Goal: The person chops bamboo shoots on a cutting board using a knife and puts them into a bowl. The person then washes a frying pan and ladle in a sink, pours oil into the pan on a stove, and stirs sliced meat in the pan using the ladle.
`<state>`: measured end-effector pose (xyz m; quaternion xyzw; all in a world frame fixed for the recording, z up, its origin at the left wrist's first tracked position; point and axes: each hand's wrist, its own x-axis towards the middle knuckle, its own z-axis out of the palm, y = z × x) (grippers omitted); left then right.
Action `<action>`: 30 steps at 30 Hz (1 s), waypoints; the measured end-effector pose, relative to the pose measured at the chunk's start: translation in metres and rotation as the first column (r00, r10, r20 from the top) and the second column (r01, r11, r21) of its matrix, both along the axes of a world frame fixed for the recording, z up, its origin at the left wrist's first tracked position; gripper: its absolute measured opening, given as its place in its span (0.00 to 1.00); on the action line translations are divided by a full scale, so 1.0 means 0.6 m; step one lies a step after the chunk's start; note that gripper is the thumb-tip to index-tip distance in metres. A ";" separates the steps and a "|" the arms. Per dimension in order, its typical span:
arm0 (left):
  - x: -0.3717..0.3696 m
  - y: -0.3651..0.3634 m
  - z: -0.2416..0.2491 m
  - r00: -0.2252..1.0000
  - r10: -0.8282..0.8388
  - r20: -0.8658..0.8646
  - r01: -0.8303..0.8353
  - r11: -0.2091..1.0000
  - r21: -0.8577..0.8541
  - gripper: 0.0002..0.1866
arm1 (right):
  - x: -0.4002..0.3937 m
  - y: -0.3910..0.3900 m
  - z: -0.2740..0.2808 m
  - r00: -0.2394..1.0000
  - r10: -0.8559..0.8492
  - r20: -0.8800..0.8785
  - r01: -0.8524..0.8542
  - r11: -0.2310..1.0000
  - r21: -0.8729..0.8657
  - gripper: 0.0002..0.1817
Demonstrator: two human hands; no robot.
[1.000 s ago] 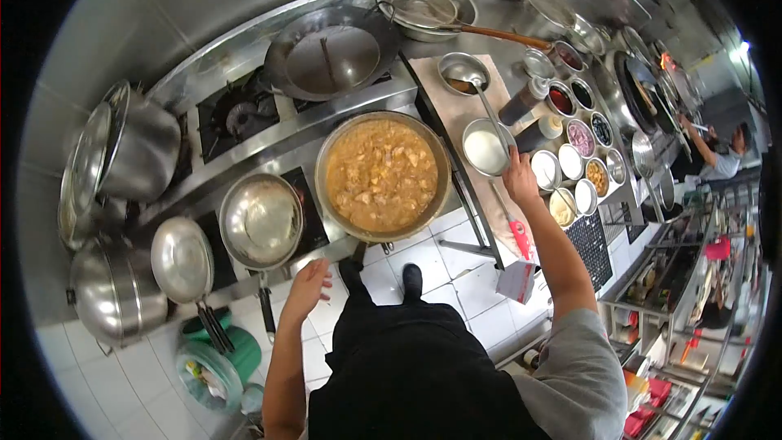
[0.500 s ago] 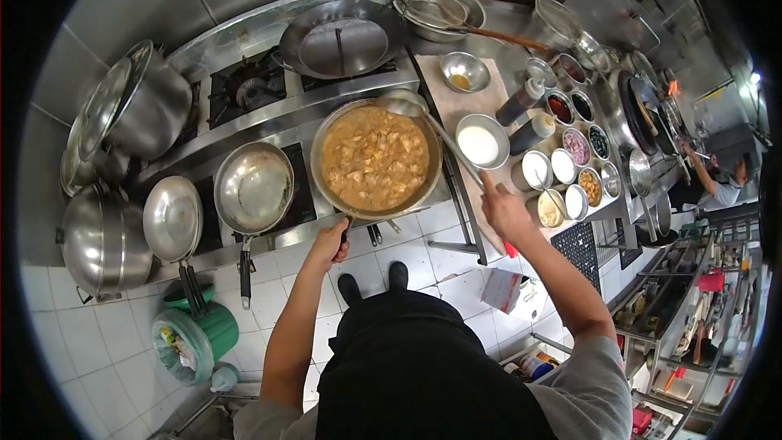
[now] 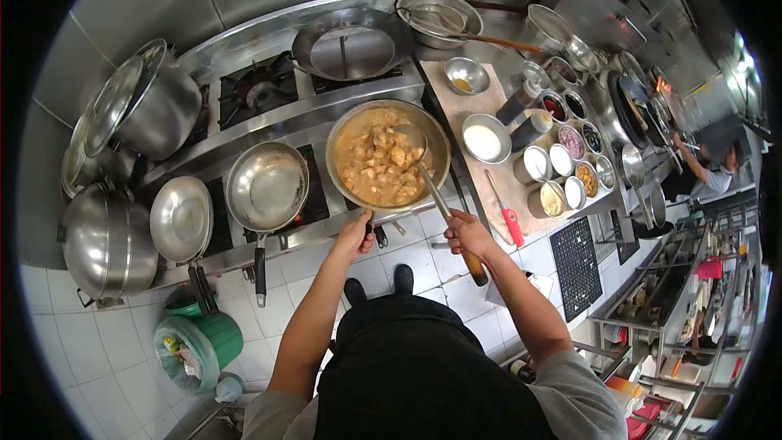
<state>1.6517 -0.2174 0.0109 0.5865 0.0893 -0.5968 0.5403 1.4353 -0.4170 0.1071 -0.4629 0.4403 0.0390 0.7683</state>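
Note:
A deep pan (image 3: 444, 153) of brown sauce with meat chunks (image 3: 383, 159) stands on the stove's front part. My left hand (image 3: 353, 238) is closed round the pan's dark handle at its near side. My right hand (image 3: 468, 236) grips the ladle (image 3: 436, 194) by its long handle, whose wooden end points down toward me. The ladle's head is in the sauce at the pan's right side, partly covered by food. On the board to the right lie a red lighter (image 3: 512, 226) and a metal bowl of white liquid (image 3: 482, 142).
Two empty frying pans (image 3: 267, 186) (image 3: 181, 218) sit left of the food pan. A wok (image 3: 352, 42) rests behind. Sauce bottles (image 3: 531, 130) and small containers (image 3: 572, 142) stand at right. A green bin (image 3: 220, 341) is on the floor. Another person (image 3: 717, 179) works at far right.
The ladle has come down from the pan's rim into the sauce. My right hand has moved left and toward me, uncovering the lighter. My left hand and the pan appear shifted slightly right.

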 end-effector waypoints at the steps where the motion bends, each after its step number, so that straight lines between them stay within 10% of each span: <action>1: 0.001 0.001 0.003 1.000 -0.006 -0.013 0.006 1.000 -0.011 0.23 | -0.005 0.001 0.018 0.999 0.042 -0.007 -0.042 0.999 -0.013 0.24; 5: 0.002 0.010 0.006 0.989 0.028 -0.143 -0.037 0.997 -0.060 0.23 | -0.013 0.026 0.067 0.969 0.181 -0.168 -0.234 0.889 -0.393 0.27; 9: 0.008 0.010 -0.020 0.981 0.026 -0.191 -0.047 0.993 -0.105 0.21 | -0.017 0.046 0.062 0.933 0.245 -0.264 -0.348 0.427 -0.835 0.30; 18: 0.009 -0.004 -0.049 0.963 0.059 -0.264 -0.091 0.990 -0.109 0.17 | -0.068 0.080 0.131 0.933 0.232 -0.273 -0.324 0.220 -0.920 0.31; 23: 0.005 -0.009 -0.039 0.961 0.074 -0.267 -0.103 0.990 -0.095 0.17 | -0.110 0.130 0.193 0.833 0.287 -0.473 -0.551 0.349 -0.758 0.32; 30: 0.003 -0.013 -0.054 0.950 0.115 -0.290 -0.151 0.983 -0.103 0.15 | -0.110 0.114 0.019 0.812 0.344 -0.472 -0.545 0.158 -0.823 0.35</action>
